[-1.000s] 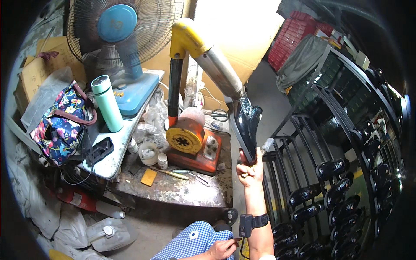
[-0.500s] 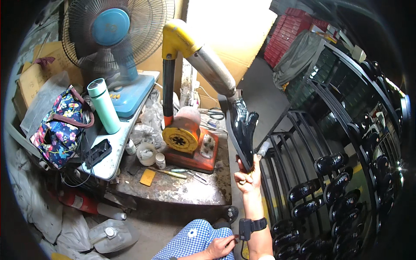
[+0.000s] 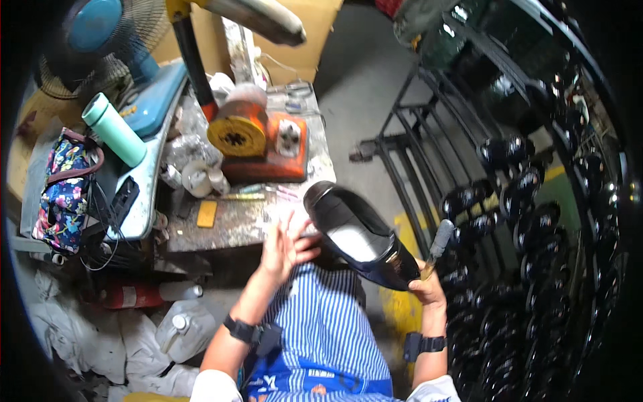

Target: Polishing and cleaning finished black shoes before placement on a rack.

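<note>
A black glossy shoe (image 3: 362, 231) is tilted above my lap, its opening and pale insole turned up toward me. My right hand (image 3: 429, 289) grips it at the heel end. The same hand also holds a thin tool with a fuzzy grey tip (image 3: 441, 238), which sticks up beside the heel; its kind is unclear. Near the shoe's toe, my left hand (image 3: 284, 249) is raised with the fingers spread, holding nothing. Whether its fingertips touch the shoe, I cannot tell.
Ahead stands a machine with an orange base (image 3: 281, 161), a yellow wheel and a bent tube (image 3: 261, 17). The workbench (image 3: 234, 231) carries a yellow block (image 3: 207, 214) and tubs. Left are a mint flask (image 3: 114, 130) and a fan. A black rack (image 3: 418, 127) with many shoes fills the right.
The shoe has come down from the tube's end to above my lap and turned opening up. My left hand has risen from my lap and opened. The view has tilted down.
</note>
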The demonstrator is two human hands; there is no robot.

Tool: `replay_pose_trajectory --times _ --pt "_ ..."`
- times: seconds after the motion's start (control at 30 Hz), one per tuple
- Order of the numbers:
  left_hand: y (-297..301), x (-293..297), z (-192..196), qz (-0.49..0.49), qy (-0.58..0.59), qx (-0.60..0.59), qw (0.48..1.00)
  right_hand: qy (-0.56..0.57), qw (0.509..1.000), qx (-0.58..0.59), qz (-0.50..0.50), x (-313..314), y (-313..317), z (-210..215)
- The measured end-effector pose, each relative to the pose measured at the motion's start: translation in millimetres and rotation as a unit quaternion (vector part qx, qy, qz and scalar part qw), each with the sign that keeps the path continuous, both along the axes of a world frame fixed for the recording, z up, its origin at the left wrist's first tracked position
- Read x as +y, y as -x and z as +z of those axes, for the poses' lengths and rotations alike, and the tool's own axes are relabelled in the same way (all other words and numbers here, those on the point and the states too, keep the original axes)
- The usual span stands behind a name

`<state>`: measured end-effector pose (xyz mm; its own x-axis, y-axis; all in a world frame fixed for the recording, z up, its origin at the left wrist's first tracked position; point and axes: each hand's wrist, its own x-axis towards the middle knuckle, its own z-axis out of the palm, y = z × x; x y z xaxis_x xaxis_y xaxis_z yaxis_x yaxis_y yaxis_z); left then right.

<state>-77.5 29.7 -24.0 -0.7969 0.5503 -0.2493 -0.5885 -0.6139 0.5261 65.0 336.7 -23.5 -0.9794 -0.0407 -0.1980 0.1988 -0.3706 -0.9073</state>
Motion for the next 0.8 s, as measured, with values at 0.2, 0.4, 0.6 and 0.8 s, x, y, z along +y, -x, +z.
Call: replay_pose_trajectory --times 0.2,0.4,0.6,0.8 --pt "-25.4 21.8 36.0 -0.077 0.158 0.124 0.977 -0.268 0.959 -0.083 -0.043 3.2 -59.9 22.1" --pt "-48.4 39.2 34.7 -0.089 0.122 0.13 0.98 -0.317 0.941 -0.045 -0.111 -2.9 -106.6 29.1" --pt "-56.9 59.4 32.8 -0.127 0.139 0.137 0.973 -0.5 0.853 0.015 -0.149 -1.2 -132.0 33.7" --pt "-51.5 64.1 14.2 0.033 0.305 0.184 0.934 -0.583 0.772 0.129 -0.218 -10.5 -135.3 38.5"
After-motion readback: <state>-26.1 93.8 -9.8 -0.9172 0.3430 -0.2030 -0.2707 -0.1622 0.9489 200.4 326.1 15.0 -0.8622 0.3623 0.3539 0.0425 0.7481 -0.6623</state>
